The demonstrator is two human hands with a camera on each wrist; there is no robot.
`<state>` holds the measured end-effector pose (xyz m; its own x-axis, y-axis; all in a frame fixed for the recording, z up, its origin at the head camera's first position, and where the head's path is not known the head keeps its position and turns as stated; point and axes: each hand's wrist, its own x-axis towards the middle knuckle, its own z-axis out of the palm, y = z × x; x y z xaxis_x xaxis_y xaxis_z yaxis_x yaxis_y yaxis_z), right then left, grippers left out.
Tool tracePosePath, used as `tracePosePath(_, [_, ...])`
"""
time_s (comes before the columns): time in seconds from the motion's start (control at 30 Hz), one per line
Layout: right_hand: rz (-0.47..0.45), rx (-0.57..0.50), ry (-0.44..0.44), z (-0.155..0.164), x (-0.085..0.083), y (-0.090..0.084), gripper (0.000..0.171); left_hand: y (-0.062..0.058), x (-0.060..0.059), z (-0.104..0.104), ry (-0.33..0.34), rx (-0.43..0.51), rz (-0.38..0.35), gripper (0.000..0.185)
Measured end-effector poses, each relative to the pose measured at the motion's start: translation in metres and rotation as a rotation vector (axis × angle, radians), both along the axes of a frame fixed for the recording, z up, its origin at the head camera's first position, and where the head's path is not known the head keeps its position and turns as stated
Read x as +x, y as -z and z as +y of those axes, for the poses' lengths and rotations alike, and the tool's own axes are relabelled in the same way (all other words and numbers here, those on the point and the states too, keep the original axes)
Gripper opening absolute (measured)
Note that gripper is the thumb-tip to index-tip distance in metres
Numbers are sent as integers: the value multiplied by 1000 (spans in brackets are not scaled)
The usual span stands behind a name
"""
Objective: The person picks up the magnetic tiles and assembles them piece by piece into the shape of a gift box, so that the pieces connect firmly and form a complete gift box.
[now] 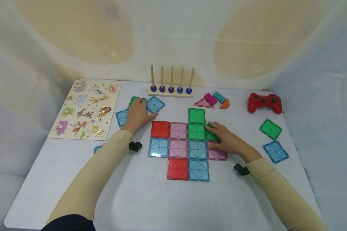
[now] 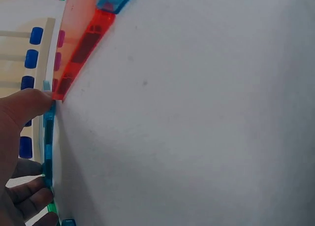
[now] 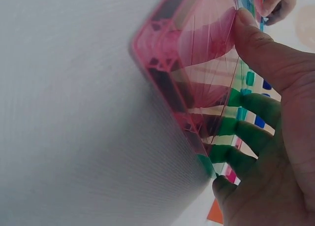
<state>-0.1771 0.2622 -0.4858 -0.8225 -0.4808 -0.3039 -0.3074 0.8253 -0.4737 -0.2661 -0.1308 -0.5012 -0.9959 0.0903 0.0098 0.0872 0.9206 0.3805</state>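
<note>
My left hand [image 1: 137,115] is at the back left, thumb and fingers at the edges of a blue square magnetic tile [image 1: 156,104]. Partly under its fingertips lies a green tile [image 1: 135,100]; another blue tile [image 1: 121,117] lies beside the hand. On the table's middle, red, pink, blue and green square tiles lie edge to edge in a flat pattern [image 1: 178,147]. At its right side my right hand [image 1: 226,139] rests with fingers extended over a green tile [image 1: 211,136], partly hidden, and the thumb on a pink tile [image 3: 202,44].
An animal puzzle board [image 1: 85,109] lies at the left. A pegged wooden stand [image 1: 170,93] with blue beads is at the back, with small coloured blocks [image 1: 210,98] to its right. A red game controller [image 1: 264,102], a green tile [image 1: 271,129] and a blue tile [image 1: 276,151] lie at the right.
</note>
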Motion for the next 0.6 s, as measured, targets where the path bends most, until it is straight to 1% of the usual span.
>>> tracePosePath(0.2, [-1, -17, -1, 0, 1, -1, 93, -3, 0, 1, -1, 9, -48, 78])
tracePosePath(0.4, [-11, -20, 3, 0, 1, 0, 93, -4, 1, 0, 18, 53, -99, 84])
tracePosePath(0.5, [-17, -24, 8, 0, 2, -1, 92, -5, 1, 2, 47, 83, -118, 85])
tracePosePath(0.6, [-18, -27, 13, -1, 2, -2, 93, -6, 0, 8, 108, 107, -134, 84])
